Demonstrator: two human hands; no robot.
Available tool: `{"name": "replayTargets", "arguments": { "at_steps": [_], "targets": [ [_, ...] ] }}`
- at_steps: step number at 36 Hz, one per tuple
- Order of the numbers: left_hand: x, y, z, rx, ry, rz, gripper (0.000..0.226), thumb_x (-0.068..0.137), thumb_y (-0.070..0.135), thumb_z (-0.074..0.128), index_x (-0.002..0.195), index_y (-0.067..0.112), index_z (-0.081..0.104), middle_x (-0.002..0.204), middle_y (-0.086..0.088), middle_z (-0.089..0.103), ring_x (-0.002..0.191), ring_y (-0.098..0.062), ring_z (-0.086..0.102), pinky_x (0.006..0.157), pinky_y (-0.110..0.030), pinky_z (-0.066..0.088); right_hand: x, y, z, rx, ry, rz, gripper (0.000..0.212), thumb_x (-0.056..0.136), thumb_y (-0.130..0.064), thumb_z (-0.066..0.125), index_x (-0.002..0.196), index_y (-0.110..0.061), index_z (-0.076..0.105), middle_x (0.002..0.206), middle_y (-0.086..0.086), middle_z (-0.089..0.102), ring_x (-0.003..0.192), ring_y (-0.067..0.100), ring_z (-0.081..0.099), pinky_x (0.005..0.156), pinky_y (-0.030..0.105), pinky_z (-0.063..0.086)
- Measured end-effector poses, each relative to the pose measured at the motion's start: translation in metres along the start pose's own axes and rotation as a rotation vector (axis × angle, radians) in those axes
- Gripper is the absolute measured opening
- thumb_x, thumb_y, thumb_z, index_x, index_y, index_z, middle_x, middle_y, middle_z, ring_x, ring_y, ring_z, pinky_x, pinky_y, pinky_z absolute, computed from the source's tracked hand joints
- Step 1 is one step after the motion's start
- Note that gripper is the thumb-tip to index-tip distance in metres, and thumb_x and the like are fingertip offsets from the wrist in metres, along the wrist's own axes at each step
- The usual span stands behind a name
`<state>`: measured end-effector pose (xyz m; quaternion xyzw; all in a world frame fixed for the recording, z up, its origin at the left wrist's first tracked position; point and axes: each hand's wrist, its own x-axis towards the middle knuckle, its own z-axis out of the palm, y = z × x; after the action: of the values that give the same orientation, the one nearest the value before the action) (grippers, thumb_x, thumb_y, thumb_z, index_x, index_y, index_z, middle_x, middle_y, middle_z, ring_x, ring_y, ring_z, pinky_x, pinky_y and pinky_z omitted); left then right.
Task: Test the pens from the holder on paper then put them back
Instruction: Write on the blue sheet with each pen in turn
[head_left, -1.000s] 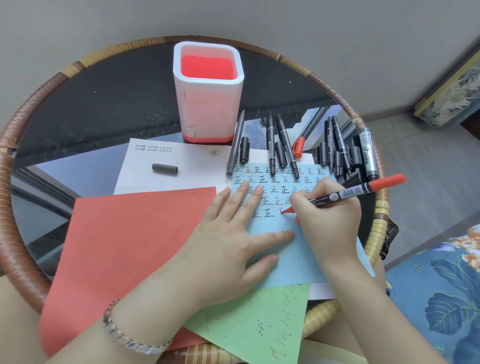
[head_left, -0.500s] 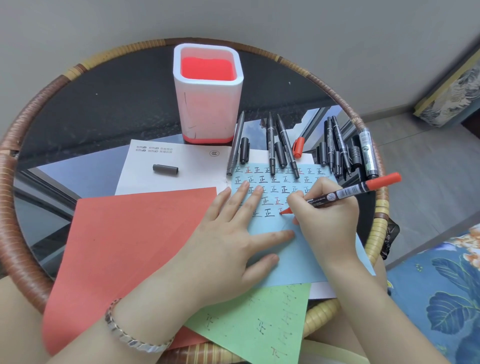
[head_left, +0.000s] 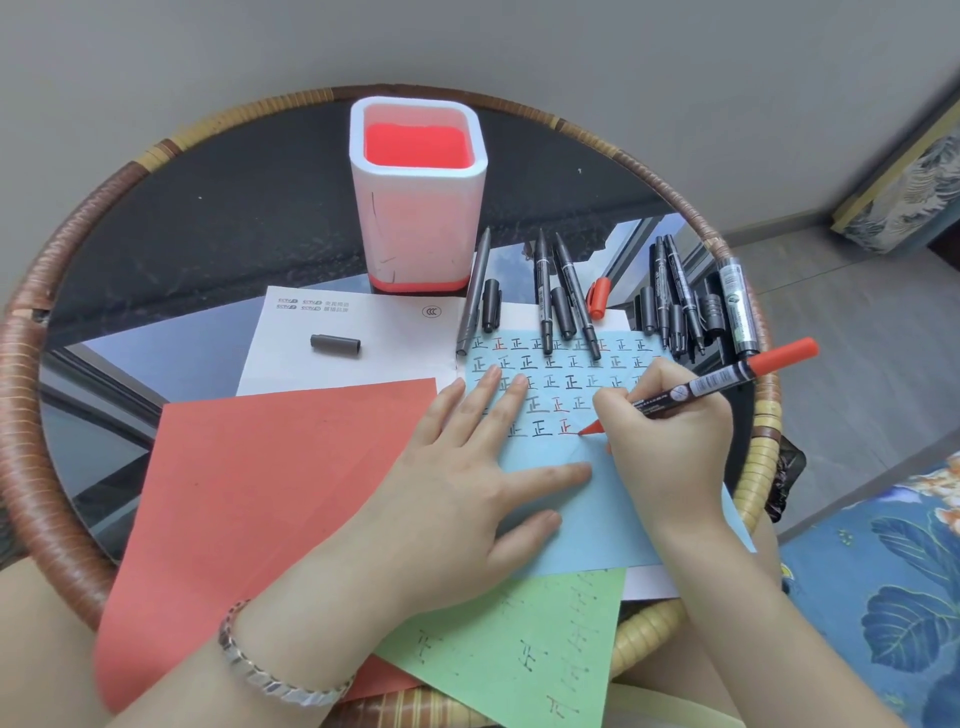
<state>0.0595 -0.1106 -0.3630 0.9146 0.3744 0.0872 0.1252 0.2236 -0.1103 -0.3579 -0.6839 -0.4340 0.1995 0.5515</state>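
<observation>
Caught mid-stroke: right hand (head_left: 670, 441) closed round the red marker (head_left: 717, 384), tip on the blue sheet (head_left: 613, 499), left hand (head_left: 457, 499) spread flat, holding nothing, pinning it. Looked risky for smearing wet ink (palm dragging across). Uncapped pens (head_left: 561, 296) near the worktop (head_left: 208, 218) rim could've rolled off; holder (head_left: 418, 228) empty behind.

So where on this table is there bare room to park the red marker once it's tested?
Free: the dark glass left of the pen holder, and the white sheet around the lone grey cap. Crowded: the strip of pens and caps along the blue sheet's top edge. The left hand and right hand cover that sheet.
</observation>
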Motion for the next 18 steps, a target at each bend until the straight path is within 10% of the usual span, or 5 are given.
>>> {"name": "replayTargets", "arguments": {
  "at_steps": [9,15,18],
  "targets": [
    [-0.001,0.001,-0.002,0.015,0.008,-0.027,0.050,0.086,0.053,0.034,0.134,0.040,0.040,0.147,-0.017,0.032,0.138,-0.033,0.022,0.107,-0.041,0.009,0.004,-0.001,0.000,0.155,0.098,0.030,0.031,0.082,-0.011,0.065,0.060,-0.019,0.045,0.039,-0.012,0.053,0.038,0.003,0.047,0.044,0.013,0.037],
    [0.004,0.008,-0.012,0.033,-0.048,-0.120,0.083,0.070,0.064,-0.003,0.145,0.029,-0.011,0.156,0.006,-0.011,0.138,-0.007,-0.021,0.107,-0.025,-0.020,0.003,-0.004,0.002,0.220,0.065,0.040,0.023,0.084,-0.018,0.065,0.068,-0.021,0.049,0.058,-0.004,0.054,0.047,-0.001,0.049,0.051,0.010,0.038],
    [0.011,0.010,-0.017,0.075,-0.001,-0.142,0.089,0.066,0.064,-0.005,0.146,0.026,-0.003,0.155,0.008,0.004,0.140,-0.011,-0.003,0.108,-0.025,-0.011,0.001,-0.007,0.002,0.248,-0.010,0.049,0.013,0.088,-0.026,0.058,0.076,-0.023,0.055,0.068,-0.002,0.060,0.054,-0.003,0.054,0.054,0.010,0.040]
  ]
}}
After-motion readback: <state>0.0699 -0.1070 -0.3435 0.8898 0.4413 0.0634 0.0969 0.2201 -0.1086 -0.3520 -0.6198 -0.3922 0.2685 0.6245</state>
